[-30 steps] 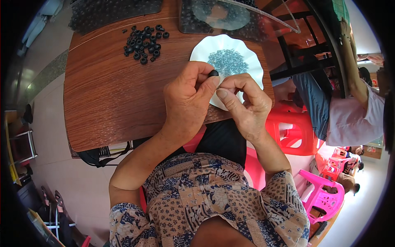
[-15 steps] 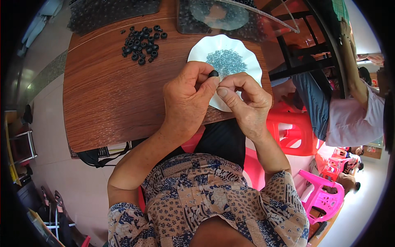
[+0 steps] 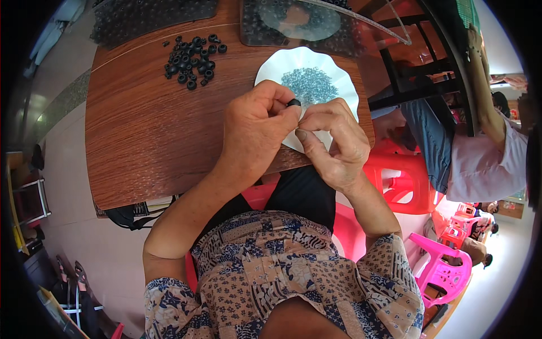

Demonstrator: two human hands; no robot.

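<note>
I look down on a brown wooden table [image 3: 152, 130] that fills the upper left of the view, its near edge running just above my lap. Beyond its right end stand red plastic stools [image 3: 403, 181], and a pink chair [image 3: 446, 265] sits lower right; another person's arm [image 3: 485, 101] in a white sleeve reaches up along the right side. On the table's far right part lies a white scalloped plate [image 3: 333, 73], partly under my hands, with a heap of tiny grey-blue pieces [image 3: 309, 85] in its middle. Behind the plate sits a clear plastic tray [image 3: 305, 22] with dark beads under it. To the far left of the plate, well apart from it, lies a loose pile of black rings [image 3: 192, 59].

My left hand [image 3: 254, 127] is curled over the plate's near edge, thumb and forefinger pinched shut on a single small black ring [image 3: 293, 103] held above the plate. My right hand [image 3: 333, 141] touches the left at the fingertips, its fingers pinched close beside that ring; whether it grips anything of its own I cannot tell.
</note>
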